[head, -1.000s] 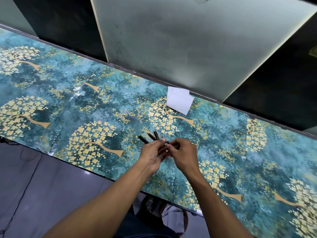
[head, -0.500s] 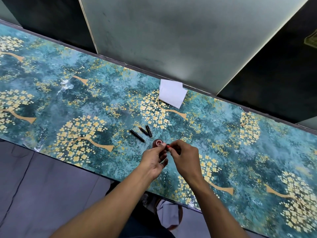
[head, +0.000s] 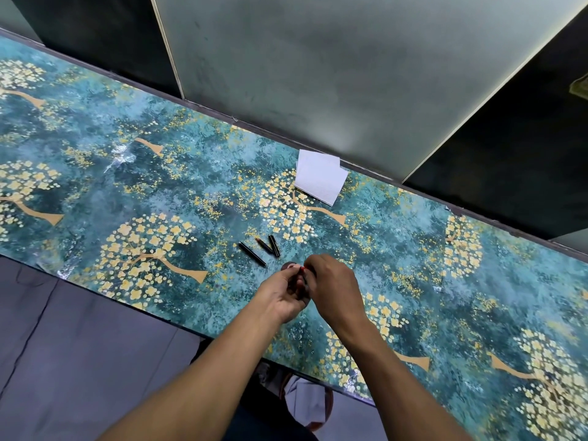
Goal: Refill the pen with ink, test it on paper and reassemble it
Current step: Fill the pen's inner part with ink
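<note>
Both hands meet just below the middle of the frame, over the near part of a counter [head: 95, 192] covered in a teal pattern with golden trees. The left hand [head: 283, 294] comes in from the lower left with its fingers curled up toward the right hand [head: 331, 281], which arches over from the lower right, knuckles up and fingers bent downward. Between the fingertips of the two hands sits a small round dark object with a pale top, apparently an ink bottle [head: 291, 266]; only its upper edge shows past the fingers. A small red piece [head: 302, 268] is pinched at the fingertips where the hands meet, just right of that round top. Both hands are curled around these small things, but which hand holds which part cannot be told, since the fingers overlap and hide the contact.

Three dark pen parts lie loose on the counter just above and to the left of the hands, not touched by either. The longest, a slim black barrel [head: 252, 254], lies diagonally furthest left. To its right a shorter piece with a reddish tip [head: 262, 244] and a black piece [head: 274, 245] meet at their lower ends in a V.

Further up and right, well apart from the hands, a folded white paper [head: 319, 179] rests near the counter's far edge, against a pale grey panel [head: 350, 74].
</note>
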